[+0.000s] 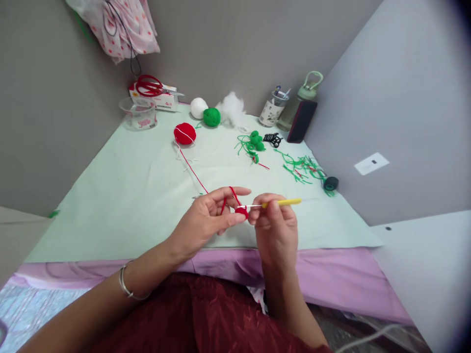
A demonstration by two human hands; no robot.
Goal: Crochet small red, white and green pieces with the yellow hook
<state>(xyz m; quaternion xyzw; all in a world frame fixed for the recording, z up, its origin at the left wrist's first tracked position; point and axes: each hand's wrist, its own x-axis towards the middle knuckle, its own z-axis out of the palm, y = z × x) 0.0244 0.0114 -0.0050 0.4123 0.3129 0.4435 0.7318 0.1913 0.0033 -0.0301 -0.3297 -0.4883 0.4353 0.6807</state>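
My left hand (209, 215) pinches a small red crochet piece (242, 211), with red yarn looped over its raised index finger. That strand of red yarn (191, 169) runs back across the pale green table cover (121, 196) to a red yarn ball (184, 133). My right hand (274, 220) grips a crochet hook with a yellow handle (285, 202); its metal tip meets the red piece. Both hands hover above the table's near edge.
At the back lie a white ball (198, 107), a green ball (212, 117), white stuffing (231, 108), red scissors (150, 86) on a box, a clear bowl (139, 114), a cup (272, 109), a bottle (302, 100) and a dark phone (301, 121). Green yarn scraps (301, 169) lie right.
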